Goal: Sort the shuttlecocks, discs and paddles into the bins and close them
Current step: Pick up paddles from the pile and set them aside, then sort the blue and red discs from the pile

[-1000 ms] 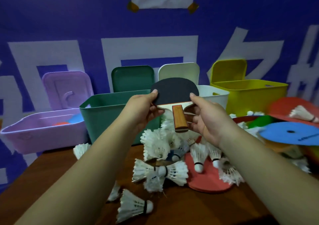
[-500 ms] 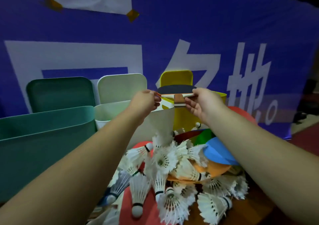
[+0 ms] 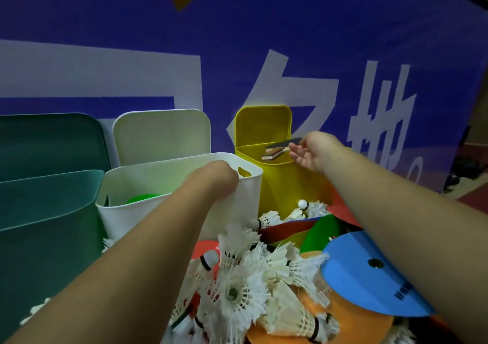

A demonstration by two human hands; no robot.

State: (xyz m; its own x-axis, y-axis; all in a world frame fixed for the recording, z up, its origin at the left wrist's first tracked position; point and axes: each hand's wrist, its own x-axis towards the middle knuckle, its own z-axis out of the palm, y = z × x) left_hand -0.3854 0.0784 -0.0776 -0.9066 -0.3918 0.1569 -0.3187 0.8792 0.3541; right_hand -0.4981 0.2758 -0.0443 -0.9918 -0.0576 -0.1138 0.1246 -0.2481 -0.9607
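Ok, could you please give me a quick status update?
Right hand pinches paddle over yellow bin. Left hand at white bin rim, fingers hidden. Yellow lid open.

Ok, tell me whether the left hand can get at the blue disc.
Probably yes. The blue disc lies uncovered atop the shuttlecock pile, and the left hand sits at the white bin nearby. The right hand, pinching the paddle over the yellow bin, leaves the way free.

Open from above at green bin (image 3: 47,211), white bin (image 3: 247,198), yellow bin (image 3: 277,182), lids (image 3: 161,135) upright behind. Partly blocked at the yellow mouth by a paddle (image 3: 280,149). Crowded in front with shuttlecocks (image 3: 237,291) and discs (image 3: 369,285).
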